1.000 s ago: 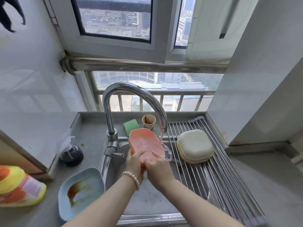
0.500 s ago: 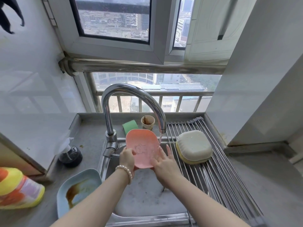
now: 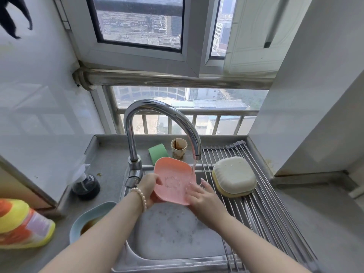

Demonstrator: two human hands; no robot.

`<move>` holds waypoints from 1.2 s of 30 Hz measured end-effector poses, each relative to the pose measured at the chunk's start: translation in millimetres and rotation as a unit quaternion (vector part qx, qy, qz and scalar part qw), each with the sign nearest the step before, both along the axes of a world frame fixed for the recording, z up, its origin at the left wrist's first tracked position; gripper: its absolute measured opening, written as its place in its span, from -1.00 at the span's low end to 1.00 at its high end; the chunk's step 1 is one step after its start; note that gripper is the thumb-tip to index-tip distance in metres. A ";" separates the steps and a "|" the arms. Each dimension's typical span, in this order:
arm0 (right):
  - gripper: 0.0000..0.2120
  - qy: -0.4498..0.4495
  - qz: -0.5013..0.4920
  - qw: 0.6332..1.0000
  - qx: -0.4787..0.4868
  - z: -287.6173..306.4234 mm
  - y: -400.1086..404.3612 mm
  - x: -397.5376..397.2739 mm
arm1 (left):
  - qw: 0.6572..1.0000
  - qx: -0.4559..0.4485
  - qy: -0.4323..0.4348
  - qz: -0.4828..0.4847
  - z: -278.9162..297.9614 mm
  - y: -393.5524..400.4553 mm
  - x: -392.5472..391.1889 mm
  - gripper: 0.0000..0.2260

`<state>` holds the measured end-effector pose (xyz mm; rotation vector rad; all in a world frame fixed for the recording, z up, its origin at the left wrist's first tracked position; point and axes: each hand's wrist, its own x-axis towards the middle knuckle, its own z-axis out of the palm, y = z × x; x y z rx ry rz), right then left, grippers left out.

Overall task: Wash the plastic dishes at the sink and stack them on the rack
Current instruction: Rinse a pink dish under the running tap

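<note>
Salmon-pink plastic, squarish with rounded corners, the dish (image 3: 173, 181) I am washing stands tilted over the steel sink basin (image 3: 173, 233), its hollow face turned toward me and a faint animal outline showing in its middle. My left hand (image 3: 150, 189), a pearl bracelet (image 3: 140, 198) at its wrist, grips the dish's left edge, thumb curled over the front and fingers hidden behind. My right hand (image 3: 202, 196) lies flat against the dish's lower right part with fingers (image 3: 205, 184) straight and spread, pressing rather than pinching. The curved chrome faucet (image 3: 163, 123) arches over the sink, and a thin stream from its spout strikes the dish's upper right corner. Right of the faucet, a roll-up rack of steel rods (image 3: 262, 205) spans the sink's side, and on it lies a cream-coloured square plastic dish (image 3: 234, 176), upside down on a yellow one whose rim shows beneath it. Behind the faucet's base stand a green sponge (image 3: 157, 153) and a stained paper cup (image 3: 178, 148). Left of the faucet, on the grey counter (image 3: 110, 164), sits a dark round bottle (image 3: 86, 187); nearer me lies a pale blue plastic dish (image 3: 86, 219) with brown residue inside, and farther left a yellow and orange bottle (image 3: 21, 225) on its side. The basin holds cloudy, speckled water.
</note>
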<state>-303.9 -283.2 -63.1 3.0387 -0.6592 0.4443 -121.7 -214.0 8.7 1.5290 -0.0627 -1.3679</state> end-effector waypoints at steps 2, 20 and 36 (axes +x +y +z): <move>-0.62 0.055 -0.037 0.997 -0.042 0.1 -4.6 -0.3 | 0.999 -0.016 0.035 -0.019 0.1 1.5 0.7 -0.79; -0.22 0.156 -0.080 0.975 0.136 49.4 2.6 27.2 | 0.985 -0.077 -0.043 0.146 -31.0 -1.4 -29.3 -0.72; -0.46 0.210 -0.039 0.928 0.305 49.9 8.2 76.1 | 0.921 -0.194 0.279 0.193 -42.5 -19.9 -38.1 -0.57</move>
